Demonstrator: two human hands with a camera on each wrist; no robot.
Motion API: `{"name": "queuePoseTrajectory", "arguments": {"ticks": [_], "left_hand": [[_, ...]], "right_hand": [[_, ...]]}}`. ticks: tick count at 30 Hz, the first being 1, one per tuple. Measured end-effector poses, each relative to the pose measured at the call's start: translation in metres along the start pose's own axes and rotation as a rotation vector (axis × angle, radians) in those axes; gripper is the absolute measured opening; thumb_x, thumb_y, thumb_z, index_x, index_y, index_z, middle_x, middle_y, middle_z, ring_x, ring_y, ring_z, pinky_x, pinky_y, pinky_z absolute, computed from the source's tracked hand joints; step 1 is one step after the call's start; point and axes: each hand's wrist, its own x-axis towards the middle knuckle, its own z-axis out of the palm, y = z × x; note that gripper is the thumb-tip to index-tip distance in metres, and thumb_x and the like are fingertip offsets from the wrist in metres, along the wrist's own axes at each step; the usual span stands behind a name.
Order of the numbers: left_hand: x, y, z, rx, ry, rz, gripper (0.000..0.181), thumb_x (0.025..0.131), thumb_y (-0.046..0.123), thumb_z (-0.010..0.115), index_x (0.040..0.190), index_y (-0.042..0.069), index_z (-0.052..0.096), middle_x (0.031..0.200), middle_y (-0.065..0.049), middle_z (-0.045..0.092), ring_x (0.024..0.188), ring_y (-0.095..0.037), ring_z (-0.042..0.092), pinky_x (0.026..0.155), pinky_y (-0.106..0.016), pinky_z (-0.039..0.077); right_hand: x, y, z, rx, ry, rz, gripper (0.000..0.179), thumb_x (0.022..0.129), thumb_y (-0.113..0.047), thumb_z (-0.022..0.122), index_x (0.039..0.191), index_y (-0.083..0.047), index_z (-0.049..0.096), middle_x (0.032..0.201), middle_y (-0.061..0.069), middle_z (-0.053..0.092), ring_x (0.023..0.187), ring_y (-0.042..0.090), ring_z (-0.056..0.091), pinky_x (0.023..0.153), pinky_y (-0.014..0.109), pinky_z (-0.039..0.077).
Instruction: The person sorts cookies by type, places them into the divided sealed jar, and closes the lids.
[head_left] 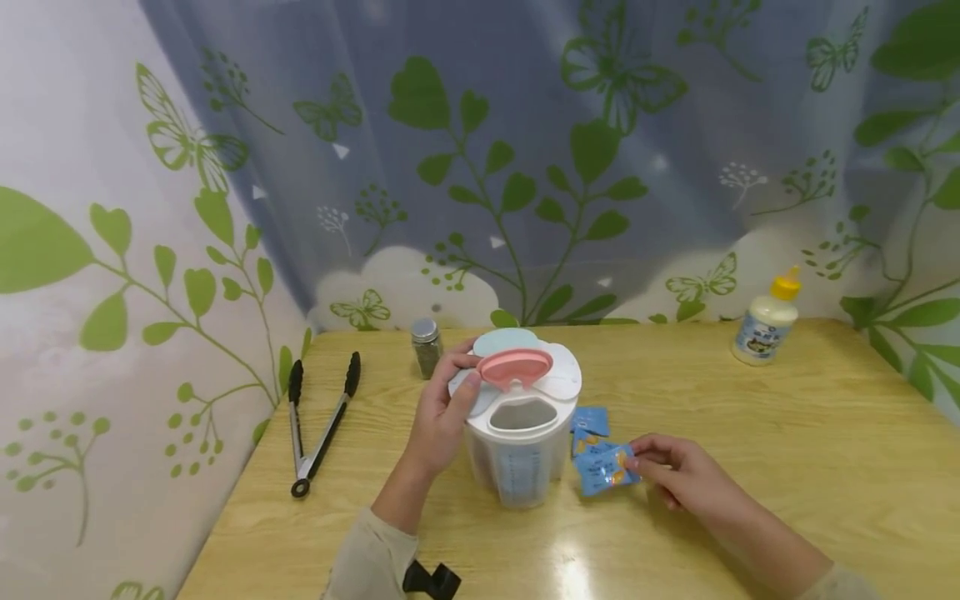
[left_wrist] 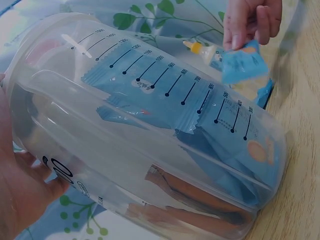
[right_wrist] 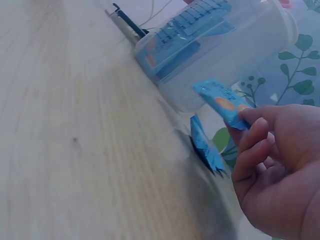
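A clear plastic storage container (head_left: 522,477) stands upright on the table, with volume marks on its wall. Its white lid (head_left: 564,386) has several flaps, and the pink flap (head_left: 517,367) is raised over a pouring hole. My left hand (head_left: 442,408) grips the container at the lid's left side, thumb on top. Through the wall in the left wrist view show blue packets (left_wrist: 150,85) and brown-wrapped pieces (left_wrist: 195,195). To the container's right, my right hand (head_left: 690,479) pinches a small blue snack packet (head_left: 603,469) by its edge. Other blue packets (head_left: 591,419) lie just behind it.
Black-and-silver tongs (head_left: 318,454) lie spread at the left. Behind the container stands a small glass jar (head_left: 427,350) with a metal lid. A white bottle with a yellow cap (head_left: 767,321) is at the back right. A patterned curtain (head_left: 525,208) hangs along the table's back edge.
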Motion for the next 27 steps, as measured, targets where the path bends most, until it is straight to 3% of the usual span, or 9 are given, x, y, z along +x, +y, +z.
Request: {"name": "queuePoseTrajectory", "arguments": {"ticks": [4,9,18,27], "left_hand": [[0.000,0.000,0.001,-0.002,-0.002,-0.002,0.022,0.104,0.012,0.043,0.116,-0.005,0.052,0.150,-0.021,0.042,0.144,-0.036,0.038,0.107,-0.019,0.042],[0.000,0.002,0.001,0.004,0.004,-0.007,0.022,0.103,0.012,0.043,0.115,-0.006,0.051,0.149,-0.022,0.043,0.144,-0.037,0.038,0.107,-0.019,0.042],[0.000,0.001,0.000,0.007,0.000,0.001,0.021,0.103,0.012,0.044,0.113,-0.005,0.052,0.149,-0.022,0.042,0.143,-0.037,0.038,0.107,-0.020,0.042],[-0.001,-0.001,0.000,0.016,0.001,0.014,0.019,0.103,0.012,0.046,0.114,-0.002,0.053,0.151,-0.020,0.042,0.143,-0.037,0.039,0.107,-0.021,0.042]], "right_hand": [[-0.002,-0.007,-0.005,-0.010,0.036,-0.038,0.042,0.101,-0.029,0.059,0.128,0.004,0.056,0.086,-0.002,0.063,0.052,0.005,0.042,0.046,0.024,0.039],[-0.005,-0.021,-0.007,0.022,0.076,-0.015,0.046,0.100,-0.032,0.060,0.132,0.001,0.058,0.080,-0.006,0.057,0.055,0.005,0.041,0.049,0.024,0.039],[-0.011,-0.056,-0.009,0.039,0.146,-0.113,0.033,0.101,-0.028,0.058,0.123,-0.003,0.064,0.065,-0.006,0.049,0.054,0.008,0.041,0.048,0.030,0.038],[-0.013,-0.088,-0.003,0.006,0.179,-0.173,0.032,0.101,-0.030,0.059,0.122,-0.006,0.063,0.065,-0.006,0.047,0.054,0.013,0.042,0.051,0.033,0.039]]}}
